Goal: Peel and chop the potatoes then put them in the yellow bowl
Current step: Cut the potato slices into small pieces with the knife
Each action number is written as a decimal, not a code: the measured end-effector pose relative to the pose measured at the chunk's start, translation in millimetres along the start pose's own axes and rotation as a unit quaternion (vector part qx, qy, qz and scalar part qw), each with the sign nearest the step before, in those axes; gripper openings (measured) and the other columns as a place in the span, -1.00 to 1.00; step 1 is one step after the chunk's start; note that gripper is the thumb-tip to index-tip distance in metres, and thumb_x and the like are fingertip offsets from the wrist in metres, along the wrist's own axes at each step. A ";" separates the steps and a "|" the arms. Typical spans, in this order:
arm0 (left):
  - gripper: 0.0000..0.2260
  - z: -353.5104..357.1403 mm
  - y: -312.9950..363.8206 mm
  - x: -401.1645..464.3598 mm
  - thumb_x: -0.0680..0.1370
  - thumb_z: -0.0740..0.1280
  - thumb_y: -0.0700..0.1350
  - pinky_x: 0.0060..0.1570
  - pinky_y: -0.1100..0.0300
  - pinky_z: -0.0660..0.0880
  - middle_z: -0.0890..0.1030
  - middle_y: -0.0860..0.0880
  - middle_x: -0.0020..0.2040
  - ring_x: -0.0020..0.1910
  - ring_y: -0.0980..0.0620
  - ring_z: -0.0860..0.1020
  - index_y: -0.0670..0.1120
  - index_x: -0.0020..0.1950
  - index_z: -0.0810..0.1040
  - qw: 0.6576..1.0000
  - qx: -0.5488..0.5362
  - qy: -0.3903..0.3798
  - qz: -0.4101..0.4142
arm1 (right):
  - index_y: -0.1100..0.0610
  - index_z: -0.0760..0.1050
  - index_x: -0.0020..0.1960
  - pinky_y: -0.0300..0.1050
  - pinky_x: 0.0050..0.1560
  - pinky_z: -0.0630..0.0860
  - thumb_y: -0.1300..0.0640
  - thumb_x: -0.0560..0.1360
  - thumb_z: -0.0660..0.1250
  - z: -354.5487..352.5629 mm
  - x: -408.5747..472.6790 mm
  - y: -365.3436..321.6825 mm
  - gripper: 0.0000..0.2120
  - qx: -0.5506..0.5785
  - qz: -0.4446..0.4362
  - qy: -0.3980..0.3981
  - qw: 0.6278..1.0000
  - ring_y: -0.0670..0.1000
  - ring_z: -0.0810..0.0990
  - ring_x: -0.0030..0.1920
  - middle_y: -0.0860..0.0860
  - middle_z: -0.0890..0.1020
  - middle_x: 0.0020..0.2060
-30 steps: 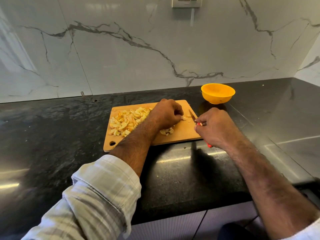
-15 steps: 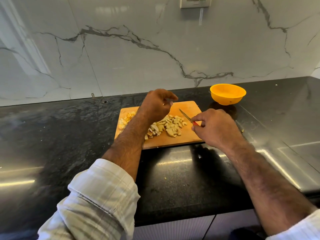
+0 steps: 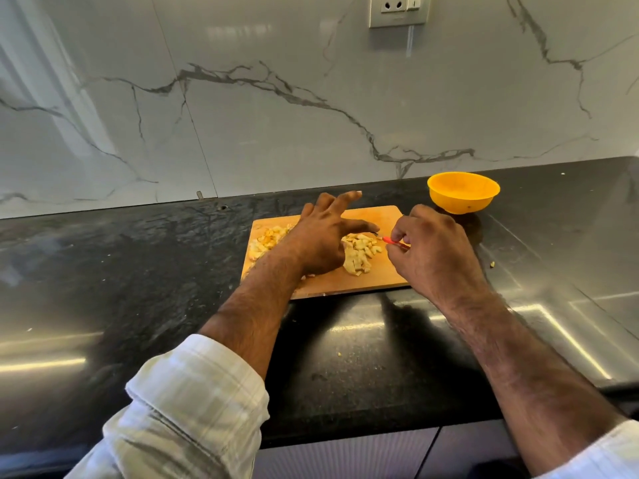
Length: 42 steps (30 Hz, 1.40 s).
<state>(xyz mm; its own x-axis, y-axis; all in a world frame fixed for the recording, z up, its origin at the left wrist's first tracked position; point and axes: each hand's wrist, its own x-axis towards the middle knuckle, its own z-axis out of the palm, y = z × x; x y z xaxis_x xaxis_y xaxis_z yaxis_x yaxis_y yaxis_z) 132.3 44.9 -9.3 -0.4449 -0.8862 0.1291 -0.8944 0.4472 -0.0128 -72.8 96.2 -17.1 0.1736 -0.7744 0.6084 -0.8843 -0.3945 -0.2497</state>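
My left hand [image 3: 323, 242] is spread with straight fingers over the cutting board [image 3: 377, 278], beside a heap of chopped potato [image 3: 361, 252], with another heap [image 3: 268, 238] at the board's far-left corner. My right hand [image 3: 434, 252] pinches the red handle of a knife [image 3: 394, 240], its tip hidden near my left thumb. The yellow bowl [image 3: 463, 191] sits on the black bench [image 3: 138, 271] just beyond the board's right corner.

Black stone counter [image 3: 138, 271], wooden cutting board [image 3: 390, 271], yellow bowl [image 3: 463, 193] beside it
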 end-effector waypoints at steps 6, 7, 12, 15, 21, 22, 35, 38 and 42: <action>-0.51 5.4 -23.0 1.9 0.64 0.39 0.00 0.60 -0.32 -0.02 -0.05 0.09 0.72 0.66 -0.14 -0.05 0.32 0.55 0.42 0.997 -0.035 0.017 -0.067 | 0.10 0.65 -0.15 -0.12 -0.29 0.50 0.08 0.45 0.56 -9.4 -2.1 12.1 -0.87 0.011 -0.002 0.029 1.000 -0.01 0.55 -0.28 -0.03 0.59 -0.23; -0.52 3.7 -24.8 1.2 0.65 0.38 -0.01 0.59 -0.32 -0.01 -0.02 0.08 0.72 0.65 -0.13 -0.02 0.30 0.55 0.43 0.995 -0.051 0.036 -0.079 | 0.09 0.66 -0.17 -0.16 -0.31 0.46 0.05 0.46 0.56 -12.0 -1.0 15.3 -0.86 0.023 0.014 0.035 0.999 -0.03 0.55 -0.31 -0.04 0.60 -0.27; -0.27 -1.0 -18.9 -2.5 0.61 0.30 -0.24 0.55 -0.36 0.12 -0.02 0.10 0.71 0.61 -0.12 0.05 0.42 0.61 0.23 0.992 -0.086 0.081 -0.047 | 0.06 0.72 -0.09 -0.12 -0.37 0.56 0.00 0.55 0.50 -6.3 9.1 21.2 -0.86 0.196 0.168 0.003 0.966 -0.08 0.61 -0.44 -0.07 0.68 -0.35; -0.10 -0.1 -8.9 -2.0 0.58 0.28 -0.32 0.55 -0.38 0.10 -0.17 0.17 0.70 0.63 -0.13 0.01 0.51 0.61 0.03 0.996 -0.065 0.056 0.000 | 0.09 0.71 -0.09 -0.15 -0.41 0.48 0.02 0.56 0.49 9.9 18.7 17.3 -0.86 0.271 0.245 -0.029 0.930 -0.09 0.56 -0.51 -0.02 0.70 -0.36; -0.05 5.6 -1.4 4.3 0.55 0.31 -0.34 0.57 -0.32 0.01 -0.32 0.15 0.69 0.62 -0.13 -0.08 0.50 0.62 0.00 1.000 -0.027 0.010 0.008 | 0.13 0.69 -0.11 -0.16 -0.46 0.43 0.14 0.60 0.42 22.3 29.7 0.7 -0.86 0.357 0.299 -0.038 0.884 -0.04 0.55 -0.46 0.09 0.70 -0.34; -0.06 5.6 -4.3 3.8 0.55 0.31 -0.34 0.57 -0.32 0.00 -0.32 0.15 0.69 0.63 -0.14 -0.08 0.49 0.62 0.01 1.000 -0.024 0.009 0.002 | 0.15 0.69 -0.10 -0.16 -0.47 0.43 0.15 0.60 0.42 22.1 30.6 -0.1 -0.86 0.364 0.304 -0.041 0.879 -0.05 0.54 -0.47 0.09 0.70 -0.35; -0.50 8.5 -40.4 -4.0 0.68 0.30 -0.09 0.60 -0.30 0.05 0.14 0.04 0.69 0.65 -0.10 0.03 0.14 0.62 0.36 0.980 -0.110 0.097 -0.134 | 0.06 0.72 -0.01 -0.16 -0.27 0.44 0.09 0.60 0.39 2.7 4.3 20.4 -0.87 0.102 0.174 0.007 0.979 0.01 0.56 -0.31 0.03 0.71 -0.22; -0.55 11.2 -48.6 -9.7 0.67 0.35 -0.04 0.59 -0.28 0.15 0.26 0.05 0.64 0.63 -0.07 0.12 0.14 0.57 0.44 0.964 -0.165 0.140 -0.158 | 0.09 0.70 0.02 -0.13 -0.19 0.40 0.10 0.59 0.38 5.8 -1.8 20.6 -0.87 0.000 0.173 -0.033 0.984 0.05 0.50 -0.19 0.08 0.69 -0.12; -0.59 13.1 -63.2 -22.7 0.66 0.38 -0.01 0.55 -0.28 0.24 0.35 0.03 0.59 0.60 -0.08 0.20 0.12 0.51 0.51 0.941 -0.216 0.165 -0.202 | 0.02 0.68 0.07 -0.10 -0.17 0.51 0.01 0.59 0.40 22.7 -3.5 16.4 -0.86 0.027 0.161 -0.118 0.979 0.06 0.58 -0.10 0.08 0.65 -0.03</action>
<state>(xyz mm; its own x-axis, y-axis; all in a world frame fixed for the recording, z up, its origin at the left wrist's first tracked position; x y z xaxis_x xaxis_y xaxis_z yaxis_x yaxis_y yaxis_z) 198.3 35.2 -24.4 0.0299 -0.9404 0.3386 -0.8537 0.1522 0.4980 -78.0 81.3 -40.4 -0.0085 -0.9534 0.3015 -0.8864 -0.1324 -0.4436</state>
